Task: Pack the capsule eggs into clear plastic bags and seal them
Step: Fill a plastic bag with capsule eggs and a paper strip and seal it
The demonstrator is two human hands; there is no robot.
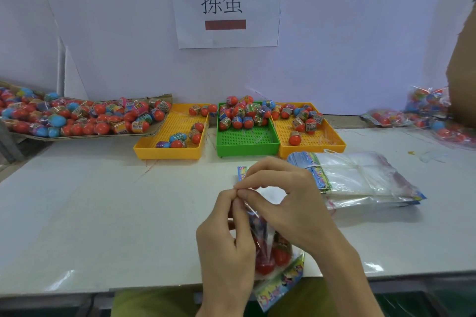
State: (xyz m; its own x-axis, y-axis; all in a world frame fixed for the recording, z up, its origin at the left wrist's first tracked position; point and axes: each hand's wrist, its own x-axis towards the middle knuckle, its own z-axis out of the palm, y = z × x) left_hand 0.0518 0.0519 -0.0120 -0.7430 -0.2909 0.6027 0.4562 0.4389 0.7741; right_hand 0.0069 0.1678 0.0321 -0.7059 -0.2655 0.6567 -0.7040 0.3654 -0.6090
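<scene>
Fingertips (238, 192) of your left hand (226, 239) and right hand (286, 201) are pinching the bag (268, 252) mouth, capsule eggs (280, 256) hanging below them; an uneven pinch is risking an unsealed gap.

Single head-worn view, forward and down, close over the table (103, 213).

Red, blue and purple capsule eggs (77, 116) with striped labels fill two yellow trays (164, 148) and a green tray (247, 148), centre frame, on a white desk (103, 213); clear bags (360, 180) carry multicoloured cartoon headers.
</scene>
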